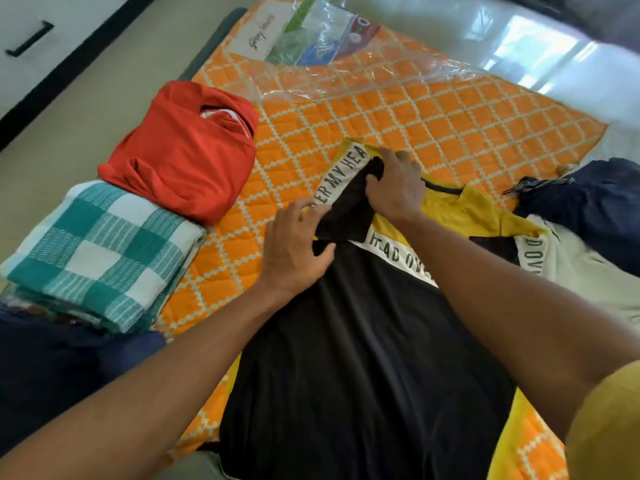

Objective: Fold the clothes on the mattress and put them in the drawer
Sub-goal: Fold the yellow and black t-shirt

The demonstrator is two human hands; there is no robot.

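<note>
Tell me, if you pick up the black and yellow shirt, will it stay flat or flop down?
Probably flop: the black and yellow shirt lies limp, and its sleeve bends over under both hands. It likely feels light, being thin cloth.

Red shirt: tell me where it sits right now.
In the head view the folded red shirt lies at the mattress's left edge, its near end resting on the folded teal checked cloth, left of both hands.

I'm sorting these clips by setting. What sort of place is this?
Likely a room in a home: an orange quilted mattress lies on a glossy tiled floor, with folded clothes on it and a white drawer front nearby.
</note>
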